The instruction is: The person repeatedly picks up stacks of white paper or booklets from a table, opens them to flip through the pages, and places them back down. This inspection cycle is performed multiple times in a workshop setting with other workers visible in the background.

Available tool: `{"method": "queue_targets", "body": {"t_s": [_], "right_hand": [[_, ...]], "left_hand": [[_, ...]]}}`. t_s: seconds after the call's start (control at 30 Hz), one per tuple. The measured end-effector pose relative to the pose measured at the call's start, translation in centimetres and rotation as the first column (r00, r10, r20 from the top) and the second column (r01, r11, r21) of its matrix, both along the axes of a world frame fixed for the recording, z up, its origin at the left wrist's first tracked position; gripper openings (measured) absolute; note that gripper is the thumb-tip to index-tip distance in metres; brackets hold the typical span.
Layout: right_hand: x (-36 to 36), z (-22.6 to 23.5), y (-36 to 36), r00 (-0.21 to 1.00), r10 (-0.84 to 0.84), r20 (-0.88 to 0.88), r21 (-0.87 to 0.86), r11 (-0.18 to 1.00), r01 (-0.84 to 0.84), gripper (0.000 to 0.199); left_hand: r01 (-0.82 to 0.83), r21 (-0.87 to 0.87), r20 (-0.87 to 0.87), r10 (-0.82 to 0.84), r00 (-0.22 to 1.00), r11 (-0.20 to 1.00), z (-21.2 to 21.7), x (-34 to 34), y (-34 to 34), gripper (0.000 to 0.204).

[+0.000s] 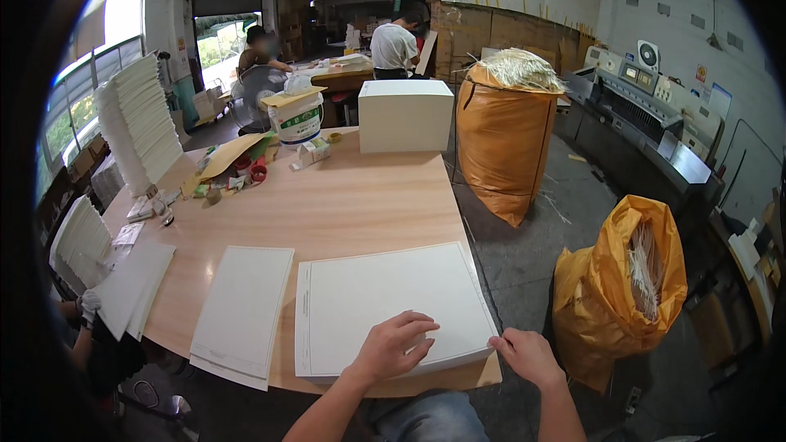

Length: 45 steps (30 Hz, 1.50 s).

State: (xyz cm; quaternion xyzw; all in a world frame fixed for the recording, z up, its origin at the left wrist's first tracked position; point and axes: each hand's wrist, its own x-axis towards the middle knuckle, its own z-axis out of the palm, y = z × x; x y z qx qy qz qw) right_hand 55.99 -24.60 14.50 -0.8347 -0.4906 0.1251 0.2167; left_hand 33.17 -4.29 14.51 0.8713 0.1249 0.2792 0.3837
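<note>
A thick stack of large white paper sheets (385, 290), with thin printed border lines, lies in front of me at the table's near right. My left hand (396, 347) is over its near part, fingers apart and slightly bent, holding nothing. Whether those fingertips touch the top sheet I cannot tell. At the stack's right edge, close to the near corner, my right hand (529, 357) has its thumb and forefinger closed on the paper's edge; the other fingers are curled. Left of this stack rests a narrower pile of white sheets (243, 307).
On the wooden table (327, 205) stand a tall white paper block (405, 119), a white bucket (296, 123) and clutter. A co-worker's gloved hand (89, 304) touches sheets at left. Orange sacks (501, 143) of paper strips stand right, before a cutting machine (639, 98). Two people work behind.
</note>
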Motion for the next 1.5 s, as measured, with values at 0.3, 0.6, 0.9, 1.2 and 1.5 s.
{"method": "queue_targets", "body": {"t_s": [0.3, 0.6, 0.9, 1.2, 1.5], "right_hand": [[7.2, 2.5, 3.5, 0.942, -0.02, -0.336, -0.025, 1.0, 0.012, 0.042], [1.5, 1.5, 2.9, 0.988, -0.013, -0.152, 0.473, 0.877, 0.084, 0.031], [-0.5, -1.9, -0.3, 0.945, -0.069, -0.32, 0.212, 0.967, 0.142, 0.038], [-4.4, 3.2, 3.5, 0.99, -0.091, -0.104, 0.404, 0.906, 0.126, 0.042], [-4.3, 2.4, 6.5, 0.8, 0.02, -0.599, 0.459, 0.828, 0.322, 0.04]], "left_hand": [[0.014, 0.062, 0.048, -0.017, 0.999, 0.998, -0.3, 0.0, 0.4, 0.033], [0.025, 0.101, 0.03, -0.028, 0.999, 0.995, -1.1, -0.3, 0.6, 0.025], [0.019, 0.14, 0.024, -0.023, 0.999, 0.99, -0.9, -0.1, 0.5, 0.02], [-0.014, 0.079, 0.037, 0.011, 0.999, 0.997, -1.3, -0.2, 0.7, 0.024], [0.029, 0.118, 0.054, -0.035, 0.998, 0.993, -0.7, -0.4, 1.2, 0.046]]}}
